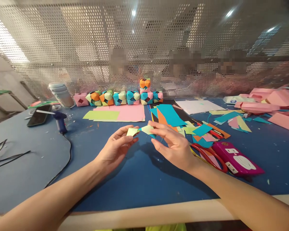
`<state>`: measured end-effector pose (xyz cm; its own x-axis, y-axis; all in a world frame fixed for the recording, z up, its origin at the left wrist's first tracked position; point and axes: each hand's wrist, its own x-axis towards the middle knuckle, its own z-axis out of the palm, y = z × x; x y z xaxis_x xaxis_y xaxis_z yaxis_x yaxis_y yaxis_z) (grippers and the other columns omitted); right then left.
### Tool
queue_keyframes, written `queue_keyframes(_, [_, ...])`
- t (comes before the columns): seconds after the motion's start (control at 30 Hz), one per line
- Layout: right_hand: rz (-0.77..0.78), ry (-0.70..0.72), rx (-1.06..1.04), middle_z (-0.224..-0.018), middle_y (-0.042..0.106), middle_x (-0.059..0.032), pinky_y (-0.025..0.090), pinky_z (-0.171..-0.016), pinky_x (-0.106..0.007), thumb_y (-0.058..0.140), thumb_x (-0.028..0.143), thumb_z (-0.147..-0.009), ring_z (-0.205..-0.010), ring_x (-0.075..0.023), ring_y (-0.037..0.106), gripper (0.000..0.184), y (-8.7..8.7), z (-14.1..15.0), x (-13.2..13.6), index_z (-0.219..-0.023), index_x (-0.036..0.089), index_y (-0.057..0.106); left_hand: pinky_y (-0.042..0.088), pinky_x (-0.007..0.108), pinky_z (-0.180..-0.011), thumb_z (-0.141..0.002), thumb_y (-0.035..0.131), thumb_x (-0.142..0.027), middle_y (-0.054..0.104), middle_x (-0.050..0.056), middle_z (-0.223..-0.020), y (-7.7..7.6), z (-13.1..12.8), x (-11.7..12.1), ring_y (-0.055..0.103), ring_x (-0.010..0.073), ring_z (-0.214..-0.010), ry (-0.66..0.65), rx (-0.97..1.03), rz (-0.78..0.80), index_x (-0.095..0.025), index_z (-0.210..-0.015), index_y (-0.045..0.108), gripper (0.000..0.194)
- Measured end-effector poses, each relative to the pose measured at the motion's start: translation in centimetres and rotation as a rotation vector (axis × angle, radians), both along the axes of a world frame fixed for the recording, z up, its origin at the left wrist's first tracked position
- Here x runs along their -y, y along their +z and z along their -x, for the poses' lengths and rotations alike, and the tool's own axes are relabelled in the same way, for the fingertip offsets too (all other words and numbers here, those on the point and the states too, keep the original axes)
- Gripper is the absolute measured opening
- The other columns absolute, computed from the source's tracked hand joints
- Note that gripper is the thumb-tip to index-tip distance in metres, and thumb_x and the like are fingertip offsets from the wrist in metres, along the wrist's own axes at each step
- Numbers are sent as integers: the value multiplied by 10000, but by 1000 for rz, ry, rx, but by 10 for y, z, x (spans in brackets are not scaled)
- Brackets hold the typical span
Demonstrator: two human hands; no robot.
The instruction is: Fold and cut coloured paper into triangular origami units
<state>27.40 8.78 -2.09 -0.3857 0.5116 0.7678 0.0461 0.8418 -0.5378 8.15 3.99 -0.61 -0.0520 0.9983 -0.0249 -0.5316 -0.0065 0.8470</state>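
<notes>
Between my hands, above the blue tabletop, is a small folded paper piece (147, 129) in pale green with some blue. My left hand (118, 142) pinches its left part between thumb and fingers. On the other side, my right hand (170, 142) touches the right part with its fingertips, the thumb held lower and apart from the index finger. Part of the paper is hidden behind the fingers. Beyond my hands, a row of folded paper balls (119, 98) in pink, orange, green and blue stands along the perforated metal screen, with an orange one (144, 84) stacked on top.
Pink and green sheets (131, 113) lie behind my hands. To the right are paper scraps (202, 130), red-handled scissors (208, 155) and a magenta power strip (238, 160). A glue gun (60, 122) with a cord, a phone (39, 115) and a bottle (62, 95) stand left.
</notes>
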Motion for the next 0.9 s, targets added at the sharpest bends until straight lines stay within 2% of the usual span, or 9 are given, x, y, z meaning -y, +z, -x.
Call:
queue_keyframes(0.1, [-94, -25, 21, -1299, 608, -107, 530, -991, -407, 577, 119, -859, -1200, -212, 583, 269, 2, -1, -1, -1100, 223, 637, 448, 304, -952, -617, 793, -142, 703, 15, -1025, -1, 1, 0, 608, 142, -940, -10, -18, -25, -205, -893, 739, 288])
queue_keyframes(0.23, [-197, -73, 65, -1273, 628, -107, 553, -951, -379, 564, 118, -858, -1163, -203, 609, 251, 7, -2, 0, -1074, 220, 642, 417, 330, -1006, -641, 783, -150, 682, 21, -1122, -2, 2, 0, 592, 165, -1018, -10, -78, -78, -217, -920, 739, 290])
queue_keyframes(0.37, [-187, -97, 119, -1262, 640, -90, 558, -939, -378, 557, 149, -864, -1138, -200, 625, 233, 9, -3, 1, -1058, 238, 651, 400, 358, -1034, -667, 769, -165, 681, 25, -1132, -3, 3, 1, 585, 185, -1061, -12, -140, -130, -230, -955, 737, 296])
queue_keyframes(0.53, [-152, -88, 116, -1276, 635, -82, 540, -967, -401, 572, 185, -863, -1149, -209, 621, 237, 4, -1, -1, -1079, 246, 650, 386, 368, -1056, -685, 777, -189, 660, 27, -1208, -5, 2, 2, 576, 197, -1106, -18, -183, -179, -247, -1003, 729, 327])
queue_keyframes(0.77, [-199, -99, 123, -1262, 638, -132, 534, -976, -362, 577, 150, -867, -1151, -196, 621, 227, 2, 0, -2, -1080, 201, 640, 409, 347, -1021, -754, 754, -258, 657, 29, -1242, -10, 2, 4, 571, 209, -1137, -8, -298, -188, -285, -1116, 702, 367])
queue_keyframes(0.9, [-249, -96, 138, -1268, 633, -125, 537, -971, -371, 553, 136, -873, -1150, -196, 620, 263, 0, 0, -3, -1111, 209, 638, 431, 322, -994, -781, 730, -273, 637, 22, -1285, -12, 3, 5, 563, 207, -1154, -11, -386, -217, -293, -1153, 683, 375])
